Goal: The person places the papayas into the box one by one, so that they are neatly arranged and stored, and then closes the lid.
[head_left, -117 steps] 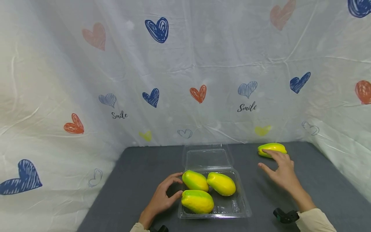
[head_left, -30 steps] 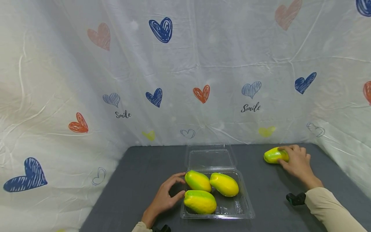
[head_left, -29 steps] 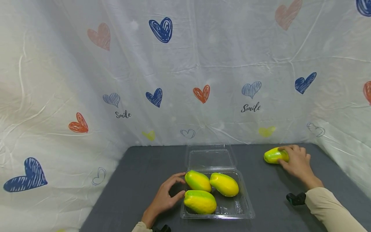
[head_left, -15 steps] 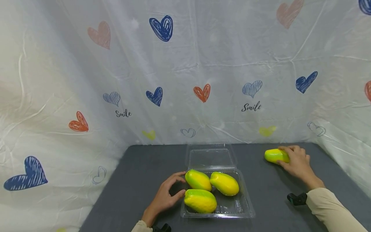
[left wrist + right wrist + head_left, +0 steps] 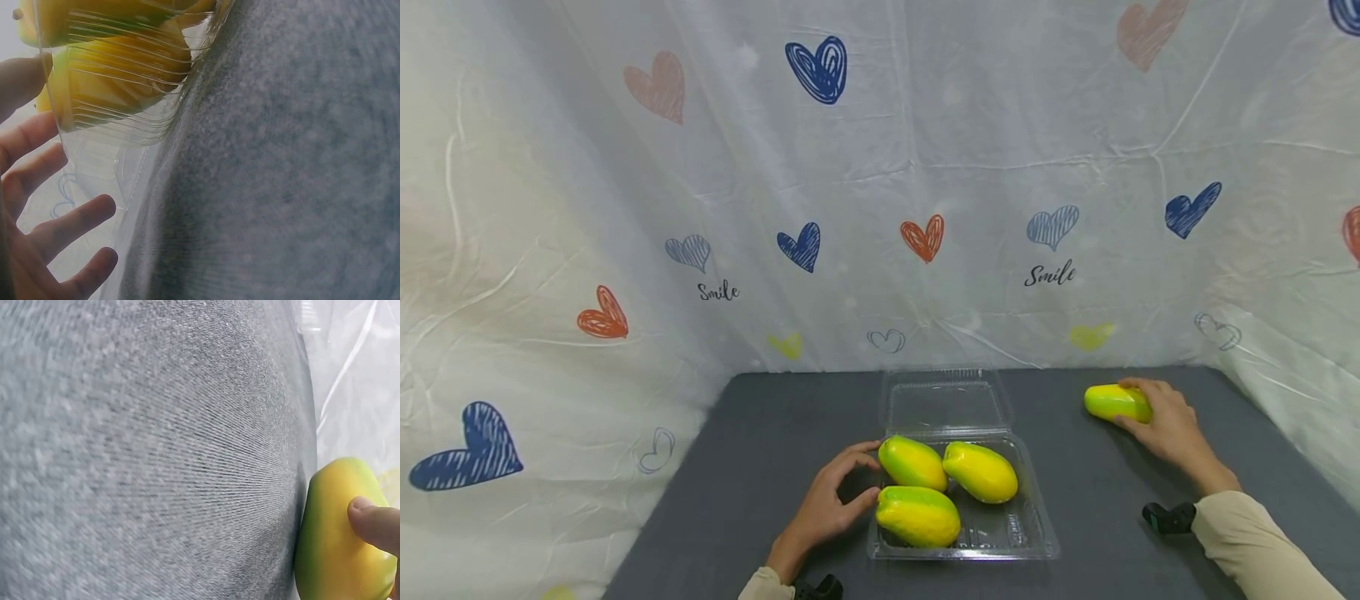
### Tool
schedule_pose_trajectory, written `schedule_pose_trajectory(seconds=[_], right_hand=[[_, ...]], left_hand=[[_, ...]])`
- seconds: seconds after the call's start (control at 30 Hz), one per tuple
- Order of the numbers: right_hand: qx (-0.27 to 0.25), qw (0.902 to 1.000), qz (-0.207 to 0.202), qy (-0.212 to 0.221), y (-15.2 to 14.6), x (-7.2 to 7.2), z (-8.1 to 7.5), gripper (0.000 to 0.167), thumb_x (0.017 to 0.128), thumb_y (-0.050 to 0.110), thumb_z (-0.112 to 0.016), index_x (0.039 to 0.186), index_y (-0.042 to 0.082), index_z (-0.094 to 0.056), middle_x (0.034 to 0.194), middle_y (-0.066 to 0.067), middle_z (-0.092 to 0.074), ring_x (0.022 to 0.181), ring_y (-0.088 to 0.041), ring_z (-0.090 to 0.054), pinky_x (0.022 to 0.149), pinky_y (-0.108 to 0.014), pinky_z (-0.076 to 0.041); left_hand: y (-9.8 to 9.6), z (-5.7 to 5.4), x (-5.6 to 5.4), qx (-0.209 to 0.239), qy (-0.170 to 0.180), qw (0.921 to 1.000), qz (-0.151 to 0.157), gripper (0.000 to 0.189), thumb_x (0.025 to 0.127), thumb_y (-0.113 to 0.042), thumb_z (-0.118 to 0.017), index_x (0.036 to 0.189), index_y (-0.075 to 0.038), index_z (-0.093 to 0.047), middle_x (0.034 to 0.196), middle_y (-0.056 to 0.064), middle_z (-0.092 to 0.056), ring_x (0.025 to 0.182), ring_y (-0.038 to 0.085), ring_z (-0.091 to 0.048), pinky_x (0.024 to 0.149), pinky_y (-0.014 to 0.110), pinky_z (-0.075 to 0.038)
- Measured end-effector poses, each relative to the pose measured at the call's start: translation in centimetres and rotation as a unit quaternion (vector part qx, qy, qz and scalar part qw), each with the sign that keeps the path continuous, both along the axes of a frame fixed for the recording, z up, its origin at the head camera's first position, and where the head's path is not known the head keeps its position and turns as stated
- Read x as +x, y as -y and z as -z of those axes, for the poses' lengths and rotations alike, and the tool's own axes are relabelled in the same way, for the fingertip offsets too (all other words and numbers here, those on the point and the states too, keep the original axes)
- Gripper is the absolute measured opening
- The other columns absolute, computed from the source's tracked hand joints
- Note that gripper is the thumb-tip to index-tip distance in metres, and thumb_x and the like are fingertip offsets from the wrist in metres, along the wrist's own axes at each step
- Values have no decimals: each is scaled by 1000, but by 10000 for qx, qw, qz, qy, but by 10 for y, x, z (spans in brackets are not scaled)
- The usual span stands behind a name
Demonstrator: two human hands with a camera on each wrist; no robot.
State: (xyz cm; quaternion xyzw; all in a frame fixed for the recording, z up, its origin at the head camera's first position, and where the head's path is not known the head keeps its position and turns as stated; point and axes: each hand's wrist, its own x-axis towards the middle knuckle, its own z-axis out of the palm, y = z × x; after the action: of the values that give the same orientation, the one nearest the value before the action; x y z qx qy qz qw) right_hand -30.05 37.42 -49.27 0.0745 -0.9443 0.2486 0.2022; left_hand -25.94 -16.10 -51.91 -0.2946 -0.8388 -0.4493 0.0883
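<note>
At the back right of the table, a yellow-green papaya (image 5: pixel 1112 403) lies within the grip of my right hand (image 5: pixel 1172 427), thumb on the near side and fingers over the far side. The right wrist view shows the thumb (image 5: pixel 374 524) pressed to its skin, while the other fingers are mostly out of sight. My left hand (image 5: pixel 826 504) rests against the left rim of a clear plastic clamshell box (image 5: pixel 1000 533), its fingers spread and relaxed. Inside the box sit three more papayas: one at back left (image 5: pixel 913 463), one at back right (image 5: pixel 981 472), one in front (image 5: pixel 919 517).
The box's lid (image 5: pixel 946 406) is folded back flat behind it on the dark grey tabletop (image 5: pixel 805 417). A white curtain (image 5: pixel 850 325) printed with hearts hangs around the back and sides of the table. Black straps (image 5: pixel 1168 518) circle the wrists.
My right hand has reached the lone papaya and taken hold of it. Within the last second the papaya has rolled slightly, showing more yellow on top. The left hand stays at the box.
</note>
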Motion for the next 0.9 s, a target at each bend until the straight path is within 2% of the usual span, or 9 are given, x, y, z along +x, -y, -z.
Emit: schedule_pose_trajectory(seconds=[0.27,0.7,0.9], right_hand=[[-123,9997,72,-210,4,5,-1,53,88,19,-80,132,1,-58,130,-36,-51,111,-57,-43,82,-67,-31],[-431,9976,102,-536,13,15,0,55,87,24,-82,132,2,-60,130,-35,-52,108,-54,-44,83,-68,-30],[-572,9958,40,-715,22,21,-2,55,86,21,-83,132,2,-61,129,-33,-53,107,-50,-46,79,-57,-31]], left_hand=[[0,-1,1,31,-34,9999,130,24,96,-24,-71,119,-25,-64,151,-4,-54,141,24,-51,111,60,-43],[1,-1,2,8,161,9999,25,24,96,-26,-72,118,-21,-66,150,-11,-54,142,19,-51,112,60,-42],[0,-2,1,20,226,9997,14,24,96,-28,-72,118,-23,-66,150,-14,-53,142,18,-50,113,61,-41]])
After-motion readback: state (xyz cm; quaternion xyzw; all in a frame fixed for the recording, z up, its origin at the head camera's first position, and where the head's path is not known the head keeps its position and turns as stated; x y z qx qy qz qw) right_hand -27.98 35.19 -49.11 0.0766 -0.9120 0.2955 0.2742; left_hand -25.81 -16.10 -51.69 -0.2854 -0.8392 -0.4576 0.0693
